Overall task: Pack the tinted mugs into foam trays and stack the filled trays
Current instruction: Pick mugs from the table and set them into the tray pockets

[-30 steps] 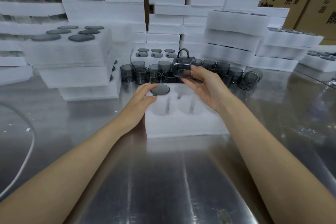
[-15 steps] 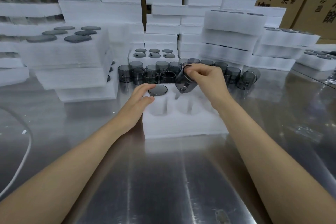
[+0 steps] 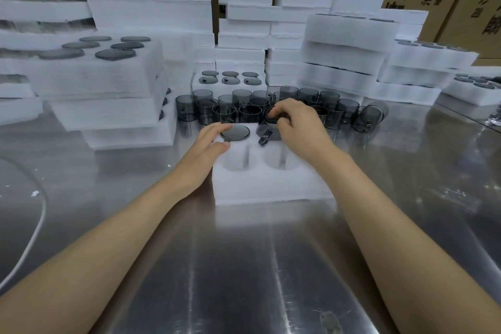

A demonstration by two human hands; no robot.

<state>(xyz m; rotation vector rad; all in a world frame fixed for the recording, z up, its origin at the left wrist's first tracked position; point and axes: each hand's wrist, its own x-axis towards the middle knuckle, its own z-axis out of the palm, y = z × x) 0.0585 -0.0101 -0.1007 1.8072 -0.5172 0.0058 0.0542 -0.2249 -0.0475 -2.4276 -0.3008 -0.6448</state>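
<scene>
A white foam tray lies on the steel table in front of me. One tinted mug sits upside down in its far-left hole. My left hand rests on the tray's left edge, fingers touching that mug's rim. My right hand grips a second tinted mug, tilted, at the far-middle hole. The two near holes show empty. Behind the tray stands a cluster of loose tinted mugs.
Filled foam trays are stacked at the left, another filled tray sits behind the mugs, and more stacks stand at the right and back. Cardboard boxes are at the far right. A white cable curves at the left.
My right hand has brought the mug down from above the cluster and tipped it over onto the tray's far-middle hole. The left hand has stayed at the tray.
</scene>
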